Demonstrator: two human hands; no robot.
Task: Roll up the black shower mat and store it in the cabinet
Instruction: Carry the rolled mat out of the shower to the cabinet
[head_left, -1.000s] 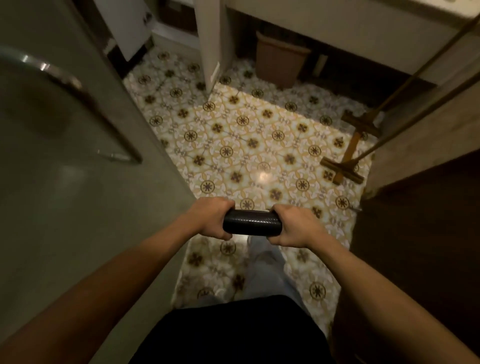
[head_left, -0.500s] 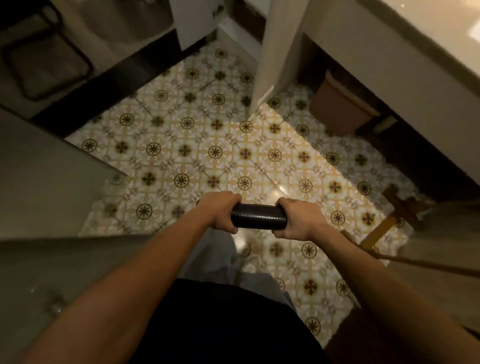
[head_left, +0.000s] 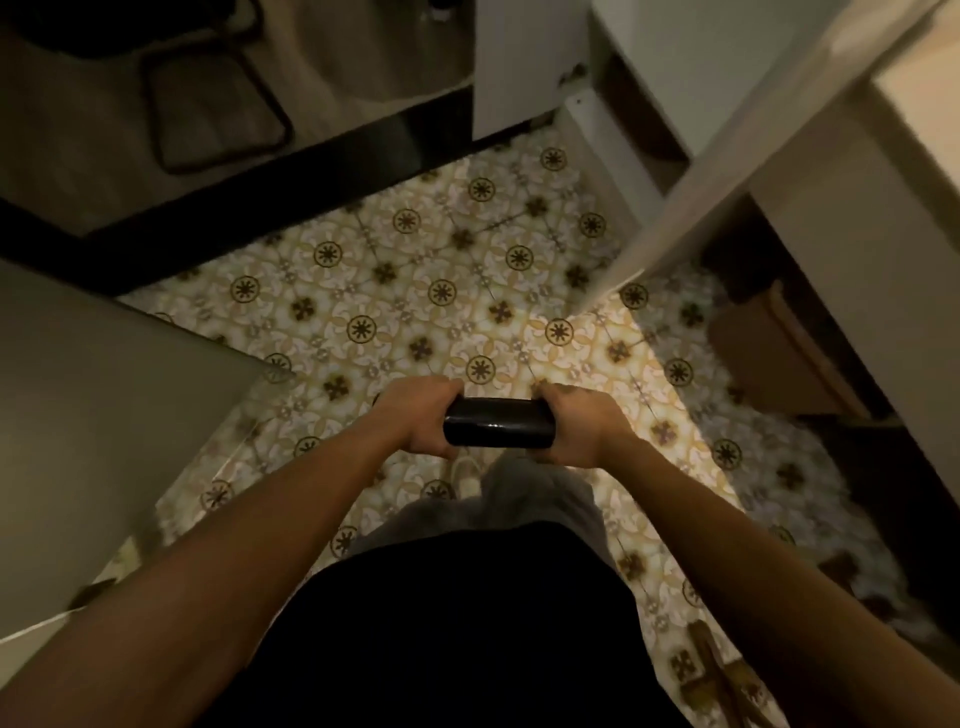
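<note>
Black fabric of my shirt (head_left: 457, 623) fills the nearest part of the view, with grey trouser legs (head_left: 540, 493) just past it. Beyond those, my left hand (head_left: 421, 418) and right hand (head_left: 582, 426) are both closed tight around the ends of the rolled black shower mat (head_left: 497, 429). The fingers wrap fully round it, and only the glossy middle of the roll shows between the two fists. It is held level in front of my waist, clear above the patterned floor tiles (head_left: 395, 312). Left of the grip stands a plain grey panel (head_left: 93, 415). Ahead and to the right of the hands, a white cabinet door (head_left: 737, 171) hangs open, with the dark cabinet interior (head_left: 779, 291) behind it and a brown bin (head_left: 769, 343) inside. Farther ahead, past the tiles, runs a dark threshold strip (head_left: 311, 176).
</note>
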